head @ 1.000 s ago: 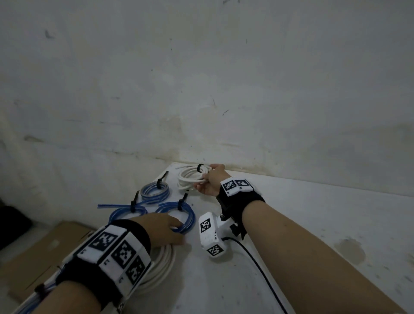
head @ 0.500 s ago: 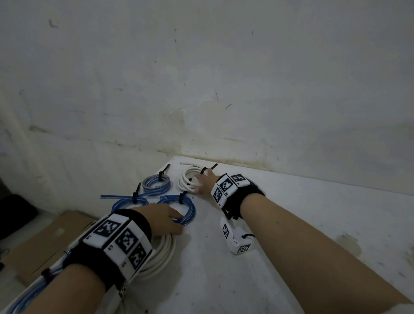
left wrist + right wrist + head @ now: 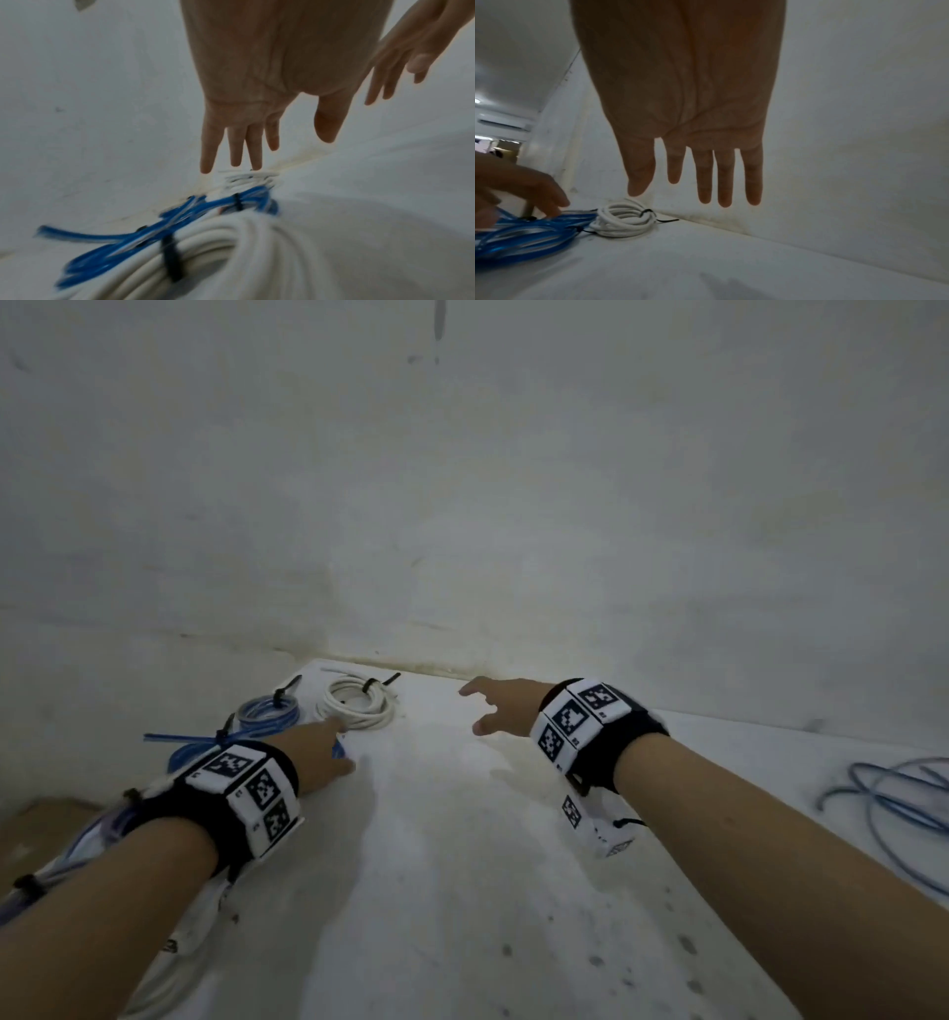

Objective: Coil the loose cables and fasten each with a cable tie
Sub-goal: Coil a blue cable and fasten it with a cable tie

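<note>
Two white coils (image 3: 357, 708), three blue coils (image 3: 269, 711), one loose blue cable (image 3: 893, 801).

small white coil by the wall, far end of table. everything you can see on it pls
The small white coil is a round white cable wound into several stacked loops, lying flat on the white table near the back wall. A black cable tie cinches its far side, the uncut tail sticking out toward the wall. One free cable end pokes out at the back. A blue coil lies close beside it; contact unclear. Neither hand touches it: right hand is off to its right, left hand nearer.

Black wristbands (image 3: 611, 752) with white marker blocks (image 3: 251, 788)
</note>
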Demonstrator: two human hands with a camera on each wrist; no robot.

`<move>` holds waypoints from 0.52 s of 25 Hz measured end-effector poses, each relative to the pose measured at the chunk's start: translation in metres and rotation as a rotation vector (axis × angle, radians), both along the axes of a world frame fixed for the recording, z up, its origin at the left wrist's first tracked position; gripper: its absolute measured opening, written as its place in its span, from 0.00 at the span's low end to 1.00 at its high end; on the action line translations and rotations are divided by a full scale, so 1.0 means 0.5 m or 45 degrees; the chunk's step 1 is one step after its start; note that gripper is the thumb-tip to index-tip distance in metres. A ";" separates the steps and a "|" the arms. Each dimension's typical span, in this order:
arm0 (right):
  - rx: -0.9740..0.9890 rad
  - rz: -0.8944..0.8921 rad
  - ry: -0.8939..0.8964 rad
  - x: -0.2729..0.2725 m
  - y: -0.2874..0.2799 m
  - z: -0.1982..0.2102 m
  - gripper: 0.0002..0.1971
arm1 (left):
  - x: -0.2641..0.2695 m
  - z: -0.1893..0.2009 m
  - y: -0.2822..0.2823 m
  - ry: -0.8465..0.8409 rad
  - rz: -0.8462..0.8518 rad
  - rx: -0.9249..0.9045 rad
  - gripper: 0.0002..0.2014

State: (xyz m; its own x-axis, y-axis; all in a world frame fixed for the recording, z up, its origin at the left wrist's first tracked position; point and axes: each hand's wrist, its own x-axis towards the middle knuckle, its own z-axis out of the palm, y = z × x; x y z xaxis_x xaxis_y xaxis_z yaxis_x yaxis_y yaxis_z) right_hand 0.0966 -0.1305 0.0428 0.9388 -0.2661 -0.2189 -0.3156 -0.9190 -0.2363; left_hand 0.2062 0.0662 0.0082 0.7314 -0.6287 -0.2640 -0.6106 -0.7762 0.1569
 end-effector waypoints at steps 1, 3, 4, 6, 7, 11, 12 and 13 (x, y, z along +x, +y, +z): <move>-0.021 -0.069 0.018 -0.049 -0.028 0.005 0.26 | -0.030 0.008 -0.019 -0.023 -0.048 -0.058 0.26; -0.053 -0.215 0.038 -0.151 -0.095 0.002 0.25 | -0.098 0.024 -0.062 -0.033 -0.178 -0.172 0.24; -0.112 -0.325 0.065 -0.212 -0.136 -0.007 0.25 | -0.138 0.029 -0.089 -0.024 -0.254 -0.217 0.23; -0.283 -0.554 0.217 -0.327 -0.219 -0.035 0.29 | -0.210 0.032 -0.144 0.008 -0.398 -0.247 0.22; -0.372 -0.668 0.299 -0.386 -0.257 -0.048 0.33 | -0.244 0.029 -0.176 0.030 -0.468 -0.253 0.21; -0.414 -0.759 0.488 -0.550 -0.357 -0.102 0.36 | -0.359 0.010 -0.282 0.111 -0.681 -0.226 0.19; -0.363 -0.756 0.517 -0.569 -0.364 -0.107 0.30 | -0.385 0.004 -0.304 0.131 -0.723 -0.199 0.19; -0.267 -0.764 0.479 -0.581 -0.358 -0.104 0.19 | -0.405 -0.001 -0.320 0.153 -0.757 -0.165 0.19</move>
State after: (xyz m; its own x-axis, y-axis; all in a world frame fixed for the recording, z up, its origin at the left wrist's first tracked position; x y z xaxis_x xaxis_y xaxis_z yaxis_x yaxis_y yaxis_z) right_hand -0.1937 -0.3093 -0.0092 0.4901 -0.7819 -0.3852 -0.8034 -0.5767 0.1486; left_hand 0.0035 -0.0939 0.0076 0.2163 -0.9520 -0.2168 -0.9048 -0.2788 0.3218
